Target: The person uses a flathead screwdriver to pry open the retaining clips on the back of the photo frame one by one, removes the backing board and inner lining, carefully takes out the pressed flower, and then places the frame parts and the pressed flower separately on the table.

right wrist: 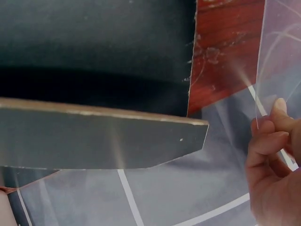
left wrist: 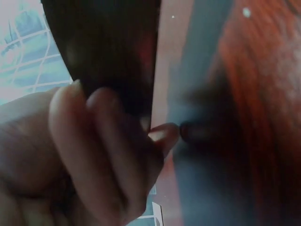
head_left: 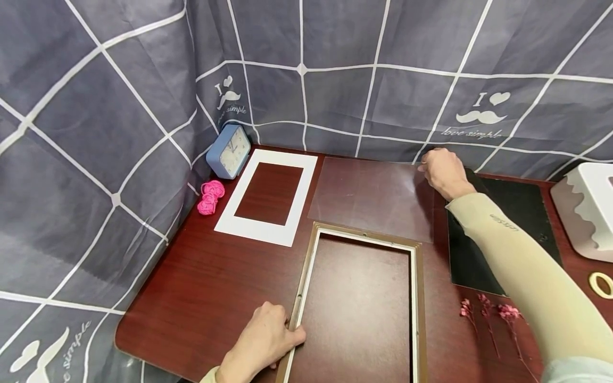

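My left hand (head_left: pixel 268 335) grips the left rail of a brown-edged picture frame (head_left: pixel 417 308) lying on the table, thumb over its inner edge. The left wrist view shows that hand's curled fingers (left wrist: pixel 108 146) close up, blurred and dark. At the back, my right hand (head_left: pixel 446 173) pinches the far right corner of a clear plastic sheet (head_left: pixel 369 191) between thumb and fingers, plainly seen in the right wrist view. A black backing board (head_left: pixel 503 229) lies right of the sheet, partly behind my forearm; its stand leg (right wrist: pixel 103 141) sticks up in the right wrist view.
A white mat board (head_left: pixel 254 229) with a cut-out window lies left of the sheet. Beyond it are a blue clock (head_left: pixel 230 151) and pink yarn (head_left: pixel 210 197). Dried pink flowers (head_left: pixel 508 314), a yellowish ring (head_left: pixel 594 287) and a white box (head_left: pixel 586 213) are at the right.
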`<state>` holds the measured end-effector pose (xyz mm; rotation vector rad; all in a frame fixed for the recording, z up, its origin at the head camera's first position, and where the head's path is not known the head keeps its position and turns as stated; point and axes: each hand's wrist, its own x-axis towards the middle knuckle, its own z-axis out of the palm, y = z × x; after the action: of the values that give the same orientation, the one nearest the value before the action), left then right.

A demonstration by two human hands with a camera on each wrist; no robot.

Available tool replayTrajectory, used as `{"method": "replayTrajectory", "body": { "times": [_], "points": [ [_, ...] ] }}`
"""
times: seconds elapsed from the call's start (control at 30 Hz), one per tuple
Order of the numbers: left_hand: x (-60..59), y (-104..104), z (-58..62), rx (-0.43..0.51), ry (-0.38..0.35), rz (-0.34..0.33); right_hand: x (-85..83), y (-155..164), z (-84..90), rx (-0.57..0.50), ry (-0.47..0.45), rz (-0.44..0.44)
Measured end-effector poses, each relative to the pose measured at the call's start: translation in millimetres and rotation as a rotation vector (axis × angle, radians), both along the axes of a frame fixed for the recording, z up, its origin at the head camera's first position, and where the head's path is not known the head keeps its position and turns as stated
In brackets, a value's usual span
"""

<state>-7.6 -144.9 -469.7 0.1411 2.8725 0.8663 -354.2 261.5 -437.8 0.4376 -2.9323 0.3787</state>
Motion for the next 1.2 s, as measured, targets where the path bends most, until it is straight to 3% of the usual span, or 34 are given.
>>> {"method": "replayTrajectory", "body": {
  "times": [0.17, 0.23, 0.4, 0.6, 0.67, 0.87, 1.03, 1.2],
  "points": [
    [-0.5, -3, -23.5, -0.190, 0.082, -0.004, -1.5, -5, -6.0, -0.006, 0.002, -0.023],
    [-0.2, -5, -29.2, -0.222, 0.102, -0.009, -1.6, -7, -7.9, -0.016, -0.006, -0.037],
    [3.4, -3, -15.7, -0.209, 0.157, -0.024, -2.6, -9, -10.1, -0.023, -0.043, -0.049],
    [3.6, -1, -0.1, -0.198, 0.110, -0.046, -8.0, -5, -17.2, -0.008, -0.065, -0.064],
    [2.9, -2, -0.7, -0.182, 0.096, -0.051, -7.9, -5, -18.2, -0.004, -0.071, -0.064],
    [0.2, -9, -18.9, -0.154, 0.061, -0.055, -6.1, -9, -16.6, 0.009, -0.132, -0.076],
    [1.0, -8, -0.9, -0.126, 0.021, -0.083, -5.0, -10, -17.2, 0.043, -0.175, -0.082],
    [-2.6, -11, 1.8, -0.114, -0.037, -0.110, 0.1, -7, -19.6, 0.075, -0.180, -0.108]
  ]
}}
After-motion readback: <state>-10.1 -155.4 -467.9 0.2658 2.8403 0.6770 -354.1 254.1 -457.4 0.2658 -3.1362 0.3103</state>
